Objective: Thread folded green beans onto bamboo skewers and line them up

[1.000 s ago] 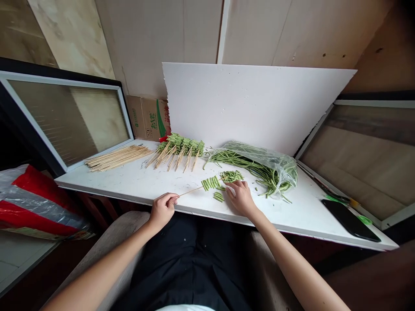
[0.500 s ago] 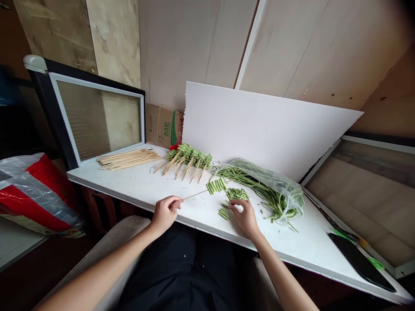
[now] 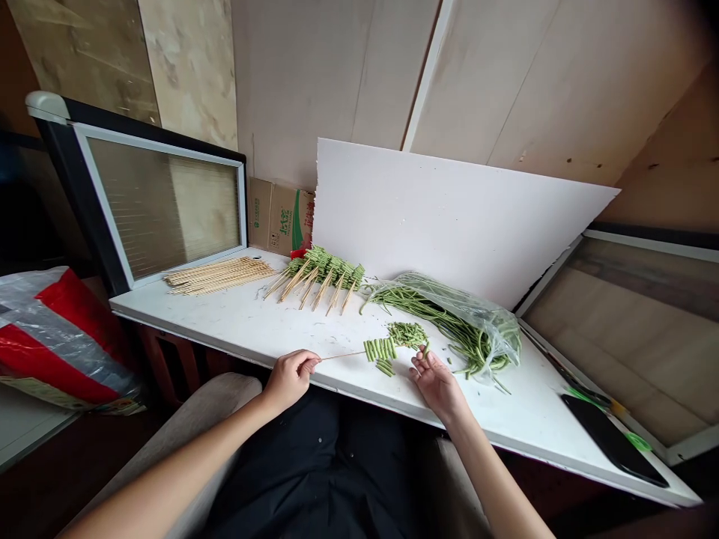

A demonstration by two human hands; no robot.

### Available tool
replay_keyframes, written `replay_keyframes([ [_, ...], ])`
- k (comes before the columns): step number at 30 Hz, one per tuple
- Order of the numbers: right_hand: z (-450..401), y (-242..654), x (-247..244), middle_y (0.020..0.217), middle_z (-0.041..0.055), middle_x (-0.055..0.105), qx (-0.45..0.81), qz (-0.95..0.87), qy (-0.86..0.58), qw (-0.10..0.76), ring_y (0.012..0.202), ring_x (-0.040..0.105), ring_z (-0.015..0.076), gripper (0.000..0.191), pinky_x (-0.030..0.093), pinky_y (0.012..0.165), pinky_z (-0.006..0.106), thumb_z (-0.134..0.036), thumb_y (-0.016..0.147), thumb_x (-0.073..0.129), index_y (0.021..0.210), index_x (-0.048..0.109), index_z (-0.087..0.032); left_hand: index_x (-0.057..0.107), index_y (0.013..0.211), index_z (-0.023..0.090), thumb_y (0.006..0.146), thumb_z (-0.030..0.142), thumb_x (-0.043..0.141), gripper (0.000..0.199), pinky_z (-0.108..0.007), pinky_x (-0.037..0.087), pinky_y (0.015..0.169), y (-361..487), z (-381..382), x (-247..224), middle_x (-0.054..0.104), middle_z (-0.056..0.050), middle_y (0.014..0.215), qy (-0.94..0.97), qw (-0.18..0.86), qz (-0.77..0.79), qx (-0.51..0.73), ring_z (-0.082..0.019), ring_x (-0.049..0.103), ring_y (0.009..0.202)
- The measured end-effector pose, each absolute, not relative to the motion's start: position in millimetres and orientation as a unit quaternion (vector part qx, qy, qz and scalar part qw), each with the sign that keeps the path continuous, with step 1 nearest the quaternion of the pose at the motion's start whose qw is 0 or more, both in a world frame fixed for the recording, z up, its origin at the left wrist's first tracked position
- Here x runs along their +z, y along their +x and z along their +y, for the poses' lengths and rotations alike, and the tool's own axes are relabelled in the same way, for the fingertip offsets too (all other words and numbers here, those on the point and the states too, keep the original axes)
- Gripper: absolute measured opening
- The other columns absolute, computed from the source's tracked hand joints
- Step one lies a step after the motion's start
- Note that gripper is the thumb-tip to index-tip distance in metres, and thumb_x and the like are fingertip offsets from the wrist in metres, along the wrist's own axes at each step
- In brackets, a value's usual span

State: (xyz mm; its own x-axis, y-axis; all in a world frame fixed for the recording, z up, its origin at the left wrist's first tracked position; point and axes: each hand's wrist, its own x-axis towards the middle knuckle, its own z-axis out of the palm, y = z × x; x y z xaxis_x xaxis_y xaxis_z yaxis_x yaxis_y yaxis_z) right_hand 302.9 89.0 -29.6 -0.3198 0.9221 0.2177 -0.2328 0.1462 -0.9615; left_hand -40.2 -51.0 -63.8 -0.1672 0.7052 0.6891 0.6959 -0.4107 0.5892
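"Bearing a row of short bean pieces (image 3: pixel 380 349), where does the skewer (image 3: pixel 342 355) lie?"

"Between the two hands: one end at the left hand (image 3: pixel 289 380), the row nearer the right hand (image 3: pixel 438 383)."

"How is each hand set?"

"The left pinches the skewer's end between thumb and bent forefinger. The right, palm turned partly upward, pinches a single piece (image 3: pixel 425 349) at its fingertips, just right of the row."

"And close about them?"

"Loose pieces (image 3: pixel 385 367) lie on the table (image 3: pixel 252 322) just left of the right fingertips; a heap (image 3: pixel 407 334) of cut pieces lies just beyond those fingertips."

"Farther out?"

"Beyond the right hand and to its right, a clear bag (image 3: pixel 502 329) partly covers long beans (image 3: pixel 404 299); a phone (image 3: pixel 612 438) lies well to that hand's right. Beyond the left hand, filled skewers (image 3: pixel 320 273) lie stacked, bare ends toward the person; farther left of them lie bare skewers (image 3: pixel 219 275). Behind the filled skewers stands a box (image 3: pixel 281 217)."
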Motion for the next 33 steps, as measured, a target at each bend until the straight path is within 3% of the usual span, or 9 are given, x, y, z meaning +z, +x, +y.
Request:
replay_keyframes([
  [10, 76.4, 295.9, -20.3, 0.089, 0.0039, 0.068, 0.648, -0.504, -0.292, 0.491, 0.080, 0.062, 0.0180, 0.040, 0.053, 0.070, 0.028, -0.059, 0.076, 0.090, 0.099, 0.080, -0.027, 0.075, 0.092, 0.021, 0.101, 0.021, 0.057, 0.020, -0.025, 0.054, 0.063, -35.7, -48.5, -78.7, 0.074, -0.002, 0.073, 0.649, 0.015, 0.550, 0.526, -0.016, 0.071, 0.064],
  [33, 80.3, 297.9, -28.2, 0.094, 0.0035, 0.073, 0.659, -0.484, -0.289, 0.498, 0.085, 0.065, 0.0179, 0.029, 0.052, 0.074, 0.029, -0.049, 0.079, 0.091, 0.095, 0.081, -0.027, 0.077, 0.093, 0.020, 0.099, 0.022, 0.058, 0.020, -0.024, 0.056, 0.065, -38.0, -47.9, -80.7, 0.077, -0.002, 0.075, 0.644, 0.026, 0.553, 0.528, -0.016, 0.073, 0.067],
])
